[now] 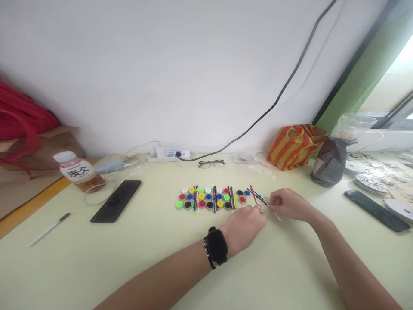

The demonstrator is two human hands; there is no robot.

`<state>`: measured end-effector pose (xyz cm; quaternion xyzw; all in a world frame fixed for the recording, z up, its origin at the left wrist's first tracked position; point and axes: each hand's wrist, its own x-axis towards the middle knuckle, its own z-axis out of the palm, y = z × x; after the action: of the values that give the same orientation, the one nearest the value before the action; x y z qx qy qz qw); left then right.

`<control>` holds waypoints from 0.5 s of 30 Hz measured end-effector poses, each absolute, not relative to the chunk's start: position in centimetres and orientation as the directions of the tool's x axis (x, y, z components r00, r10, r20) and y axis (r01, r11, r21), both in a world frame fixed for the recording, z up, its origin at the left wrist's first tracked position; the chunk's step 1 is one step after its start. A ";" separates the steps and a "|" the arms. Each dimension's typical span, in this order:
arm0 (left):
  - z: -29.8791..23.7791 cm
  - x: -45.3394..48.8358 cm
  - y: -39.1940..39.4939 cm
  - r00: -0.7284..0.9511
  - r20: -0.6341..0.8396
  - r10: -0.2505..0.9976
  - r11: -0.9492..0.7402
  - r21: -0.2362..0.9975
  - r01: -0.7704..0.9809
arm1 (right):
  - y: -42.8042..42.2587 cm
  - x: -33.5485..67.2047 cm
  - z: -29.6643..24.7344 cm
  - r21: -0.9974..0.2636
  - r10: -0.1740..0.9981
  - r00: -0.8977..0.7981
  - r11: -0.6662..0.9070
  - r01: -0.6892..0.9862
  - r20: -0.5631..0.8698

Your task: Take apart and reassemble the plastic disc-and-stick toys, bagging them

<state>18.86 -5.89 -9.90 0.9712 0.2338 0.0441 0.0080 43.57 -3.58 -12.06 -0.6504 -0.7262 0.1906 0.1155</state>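
My left hand (247, 226), with a dark watch (217, 246) and a bracelet on its wrist, is closed, palm down, at the right end of the small parts. Beside it my right hand (287, 204) is closed too, fingers curled at the lower part of a loose bunch of thin plastic sticks (254, 196) in red, blue, black and white. Both sets of fingertips hide what they grip. To the left, several round coloured discs (201, 196) lie in small groups, with bundles of coloured, arrow-tipped sticks (214, 200) between them. A smaller disc group (242, 199) sits nearest my hands.
Eyeglasses (211, 164) and a power strip (167, 156) lie by the wall. A black phone (116, 201), a bottle (77, 172) and a pen-like tool (48, 230) are at left. A striped bag (293, 146), a dark bag (329, 165), a dark flat case (376, 211) and white reels (369, 184) stand at right.
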 end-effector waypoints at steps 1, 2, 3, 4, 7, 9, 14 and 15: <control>-9.9 18.9 -6.0 0.886 0.079 0.457 -0.889 0.025 0.456 | -3.6 43.6 -12.1 -0.437 0.988 -0.131 0.080 0.896 -0.088; -9.9 19.0 -6.0 0.884 0.076 0.461 -0.887 0.015 0.461 | -3.6 43.6 -12.1 -0.449 0.986 -0.133 0.075 0.890 -0.099; -10.0 19.1 -6.1 0.883 0.074 0.464 -0.885 0.003 0.465 | -3.6 43.6 -12.0 -0.465 0.984 -0.134 0.066 0.883 -0.115; -10.2 19.2 -6.3 0.883 0.075 0.464 -0.885 -0.010 0.466 | -3.6 43.6 -12.0 -0.484 0.982 -0.134 0.053 0.874 -0.133; -10.8 19.5 -6.7 0.872 0.092 0.480 -0.872 -0.057 0.486 | -3.7 43.9 -11.8 -0.552 0.978 -0.134 0.025 0.834 -0.158; -11.1 19.6 -7.0 0.858 0.114 0.501 -0.856 -0.083 0.511 | -3.6 44.0 -11.7 -0.578 0.985 -0.124 0.035 0.815 -0.116; -11.7 19.7 -7.0 0.846 0.128 0.517 -0.840 -0.114 0.530 | -3.0 43.4 -12.4 -0.445 0.998 -0.004 0.029 0.895 0.058; -11.8 19.7 -6.9 0.838 0.136 0.528 -0.830 -0.127 0.543 | -2.8 43.2 -12.7 -0.413 0.997 0.011 0.021 0.910 0.076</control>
<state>19.69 -6.93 -11.78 0.9554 0.2802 0.0475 -0.0802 43.19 -2.83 -12.66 -0.6888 -0.6923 0.1225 0.1768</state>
